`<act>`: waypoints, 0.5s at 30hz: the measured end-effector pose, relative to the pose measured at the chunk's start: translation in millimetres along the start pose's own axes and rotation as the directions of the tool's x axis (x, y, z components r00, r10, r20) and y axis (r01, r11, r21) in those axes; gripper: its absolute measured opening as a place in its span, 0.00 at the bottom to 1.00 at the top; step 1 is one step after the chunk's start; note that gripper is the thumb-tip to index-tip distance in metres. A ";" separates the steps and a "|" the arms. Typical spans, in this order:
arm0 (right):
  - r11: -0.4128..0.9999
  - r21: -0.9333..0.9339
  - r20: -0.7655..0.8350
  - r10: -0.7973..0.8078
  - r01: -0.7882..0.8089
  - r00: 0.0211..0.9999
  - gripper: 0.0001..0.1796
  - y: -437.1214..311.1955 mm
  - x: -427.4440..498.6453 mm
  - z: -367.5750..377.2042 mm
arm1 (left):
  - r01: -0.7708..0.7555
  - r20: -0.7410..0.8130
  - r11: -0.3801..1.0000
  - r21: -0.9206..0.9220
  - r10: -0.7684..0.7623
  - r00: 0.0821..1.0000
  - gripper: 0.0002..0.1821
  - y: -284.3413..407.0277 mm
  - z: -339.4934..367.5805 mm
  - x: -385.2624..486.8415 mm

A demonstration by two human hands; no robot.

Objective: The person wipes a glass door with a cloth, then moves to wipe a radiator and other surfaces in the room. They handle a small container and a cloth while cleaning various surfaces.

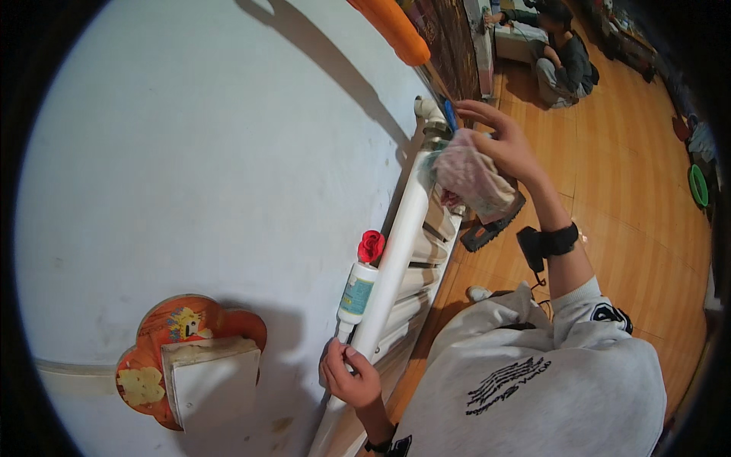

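My left hand (351,374) is low in the view, its fingers pinched at the nozzle end of a white plastic bottle (357,294) with a blue-green label. The bottle lies along the top pipe of a white radiator (394,263), against the wall. A red artificial rose (371,245) touches the bottle's far end. My right hand (502,140) holds a pinkish, stained cloth (474,174) near the radiator's upper valve. Its fingers reach past a blue item (450,115). A black brush-like item (492,225) shows below the cloth; what supports it is hidden.
An orange cylindrical object (400,34) juts in at the top. An orange decorated panel with a white box (217,383) is on the wall. Another person (562,63) squats on the wooden floor (622,188) by white furniture. A green basin (698,185) stands far right.
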State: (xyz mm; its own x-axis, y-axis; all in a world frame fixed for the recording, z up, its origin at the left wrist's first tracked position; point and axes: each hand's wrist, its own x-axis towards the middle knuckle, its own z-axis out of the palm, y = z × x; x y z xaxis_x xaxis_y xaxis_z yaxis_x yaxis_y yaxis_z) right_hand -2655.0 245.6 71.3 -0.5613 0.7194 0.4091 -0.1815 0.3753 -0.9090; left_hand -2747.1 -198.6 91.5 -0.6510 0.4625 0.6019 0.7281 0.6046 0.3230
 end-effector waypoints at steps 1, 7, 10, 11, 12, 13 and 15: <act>0.989 0.139 -0.022 -0.047 0.049 0.999 0.25 22.8 -14.9 -8.5 | -0.004 0.000 1.000 0.007 0.004 1.000 0.14 0.1 0.1 -0.5; 0.297 0.873 0.191 0.521 -0.387 0.832 0.23 196.1 -127.6 -88.4 | 0.026 -0.051 0.996 0.088 -0.022 0.998 0.12 4.7 8.6 0.7; 0.245 0.948 -0.114 0.858 -0.204 0.500 0.22 259.2 -207.2 -104.1 | 0.056 -0.057 0.995 0.081 -0.051 0.997 0.11 6.8 10.6 2.1; 0.229 0.948 -0.143 0.927 -0.221 0.347 0.22 272.7 -237.1 -107.1 | 0.054 -0.066 0.995 0.084 -0.048 0.997 0.11 7.1 10.7 1.9; 0.185 0.947 -0.092 0.940 -0.263 0.329 0.22 283.6 -263.5 -112.7 | 0.058 -0.066 0.995 0.082 -0.053 0.996 0.11 7.7 10.4 1.6; 0.189 0.932 -0.057 0.919 -0.310 0.391 0.22 293.0 -288.2 -116.0 | 0.064 -0.063 0.992 0.106 -0.058 0.996 0.11 7.9 10.0 0.9; 0.470 0.703 -0.172 0.841 -0.534 0.513 0.23 306.4 -326.0 -120.4 | 0.089 -0.045 0.987 0.133 -0.084 0.995 0.11 8.4 9.7 -0.9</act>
State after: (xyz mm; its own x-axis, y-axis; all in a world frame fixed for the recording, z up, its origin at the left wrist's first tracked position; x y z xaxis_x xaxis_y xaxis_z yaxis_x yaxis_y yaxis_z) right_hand -2430.4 196.4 -330.9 -0.3018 0.7854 -0.5404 -0.3536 -0.6186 -0.7016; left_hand -2742.5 -187.6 86.6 -0.6996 0.3801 0.6050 0.6319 0.7245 0.2755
